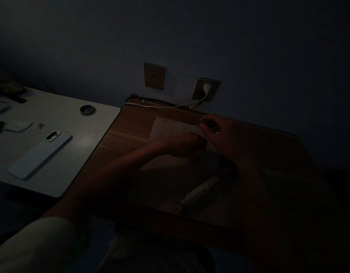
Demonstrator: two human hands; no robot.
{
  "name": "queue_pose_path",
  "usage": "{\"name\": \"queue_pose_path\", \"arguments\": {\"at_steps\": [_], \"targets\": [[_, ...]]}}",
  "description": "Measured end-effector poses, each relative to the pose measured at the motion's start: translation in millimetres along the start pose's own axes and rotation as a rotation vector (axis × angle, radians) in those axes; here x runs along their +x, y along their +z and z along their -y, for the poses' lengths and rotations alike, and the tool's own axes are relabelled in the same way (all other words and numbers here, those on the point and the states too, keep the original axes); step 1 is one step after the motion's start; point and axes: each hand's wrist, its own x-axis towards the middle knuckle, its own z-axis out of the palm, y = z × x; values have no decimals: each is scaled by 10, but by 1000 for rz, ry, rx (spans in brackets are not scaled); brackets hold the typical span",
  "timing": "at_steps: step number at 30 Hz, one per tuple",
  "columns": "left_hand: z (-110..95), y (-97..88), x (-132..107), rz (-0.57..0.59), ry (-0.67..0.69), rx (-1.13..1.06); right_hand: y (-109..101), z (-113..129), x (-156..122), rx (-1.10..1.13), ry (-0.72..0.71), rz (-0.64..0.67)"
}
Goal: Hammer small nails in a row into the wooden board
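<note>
The room is very dim. My left hand (189, 145) is closed over a pale sheet (163, 128) on a wooden table, its fingers curled under; anything inside them is hidden. Just to its right and farther back, my right hand (223, 134) bends toward it, thumb and fingertips drawn close together in a pinch. Whatever they hold is too dark to make out. Nearer me, a worn, light-coloured rod like a tool handle (197, 193) lies slantwise on the sheet. Its far end runs into shadow by my right wrist.
A white table (86, 132) adjoins on the left, bearing a pale phone (40, 155) and a small round dark object (87, 110). A white cable (163, 106) runs along the wooden table's back edge to a wall socket (199, 89). A wall plate (154, 76) is beside it.
</note>
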Motion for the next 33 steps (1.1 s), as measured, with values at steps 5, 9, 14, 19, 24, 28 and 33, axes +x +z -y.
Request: {"name": "queue_pose_path", "arguments": {"at_steps": [5, 9, 14, 19, 24, 28, 33], "targets": [[-50, -90, -23, 6, -12, -2, 11, -19, -1, 17, -18, 2], [-73, -123, -36, -5, -13, 16, 26, -41, -5, 40, -25, -5], [-90, -151, -54, 53, -34, 36, 32, -45, -4, 25, -13, -11], [-129, -164, -77, 139, -61, 158, 16, -14, 2, 6, 3, 9], [-166, -155, -64, 276, -78, 342, -8, 12, -1, -25, 4, 12], [-151, -149, -59, 295, -82, 359, -17, 10, -3, -10, -2, 16], [-155, -174, -85, 300, -122, 326, -46, 3, -32, 6, 7, -3]]}}
